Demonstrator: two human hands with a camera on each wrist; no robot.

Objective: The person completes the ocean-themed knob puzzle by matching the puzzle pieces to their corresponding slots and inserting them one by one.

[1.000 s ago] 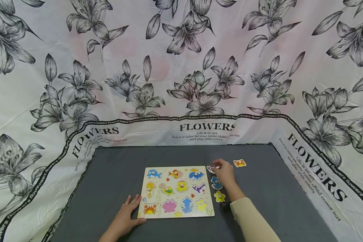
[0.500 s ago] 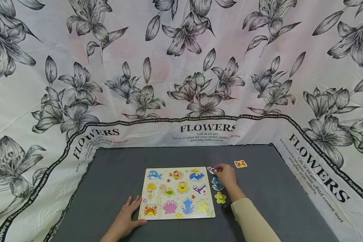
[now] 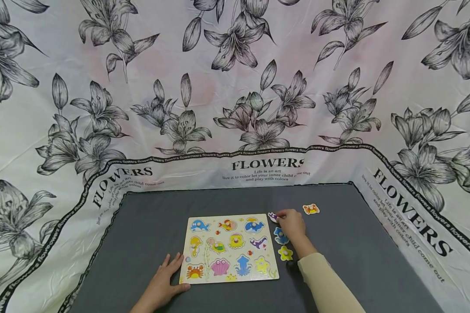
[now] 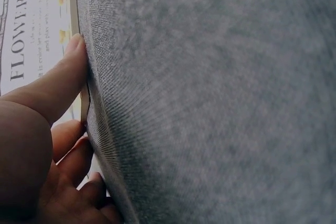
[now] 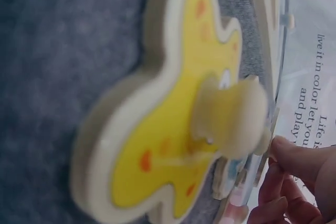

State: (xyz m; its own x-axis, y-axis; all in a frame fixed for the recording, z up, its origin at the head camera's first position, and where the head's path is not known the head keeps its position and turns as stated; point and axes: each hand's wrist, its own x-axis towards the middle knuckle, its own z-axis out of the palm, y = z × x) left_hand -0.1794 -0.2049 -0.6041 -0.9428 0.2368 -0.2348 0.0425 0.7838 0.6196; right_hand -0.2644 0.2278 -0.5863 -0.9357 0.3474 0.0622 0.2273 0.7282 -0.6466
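Observation:
In the head view, a wooden peg puzzle board (image 3: pixel 232 257) with sea-animal pictures lies on the dark cloth. My left hand (image 3: pixel 162 278) rests at its lower left corner, thumb at the front edge and fingers spread along the left side. Just off the board's upper right corner, my right hand (image 3: pixel 291 226) pinches a purple-and-white puzzle piece (image 3: pixel 272 217), partly hidden by the fingers. Below that hand lie a blue puzzle piece (image 3: pixel 281 236) and a yellow star piece (image 3: pixel 285 253), whose round knob fills much of the right wrist view.
An orange crab-like piece (image 3: pixel 311 209) lies beyond the right hand. The grey tabletop (image 3: pixel 156 208) ends at a white cloth with flower prints (image 3: pixel 266 174) behind and at the sides.
My right hand first drew slightly nearer and the purple piece turned a little in its fingers; since then it has barely moved. The left hand stays at the board's corner.

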